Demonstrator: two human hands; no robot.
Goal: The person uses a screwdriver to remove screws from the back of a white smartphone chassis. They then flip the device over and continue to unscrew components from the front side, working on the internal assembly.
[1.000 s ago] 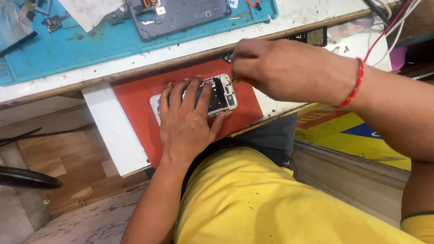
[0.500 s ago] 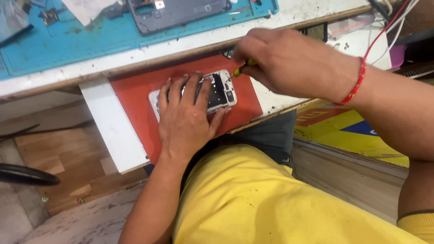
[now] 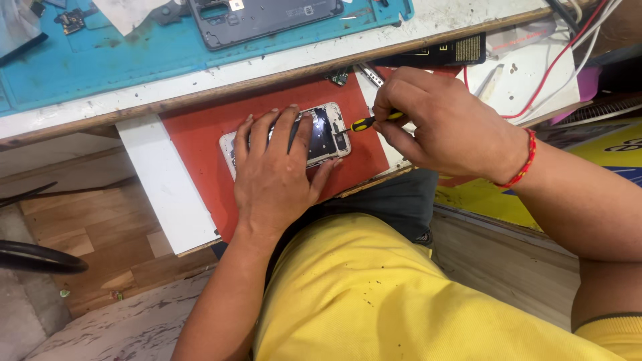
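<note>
Phone (image 3: 321, 137): opened, on the red mat (image 3: 200, 127) at the table's near edge; long axis from 8 to 2 o'clock.
Screwdriver (image 3: 369, 121): tip toward 8 o'clock, at the phone's right end.
Left hand (image 3: 274, 174): flat, fingers spread, pressing the phone.
Right hand (image 3: 438, 124): grip closed on the screwdriver.

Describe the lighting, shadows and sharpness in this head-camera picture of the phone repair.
Head view: soft, even light, no harsh glare; the left hand casts only a faint shadow on the red mat. The opened phone and the right hand with the screwdriver are fairly sharp. The yellow shirt, nearest the lens, looks softer, and the table edge runs tilted across the frame.
</note>
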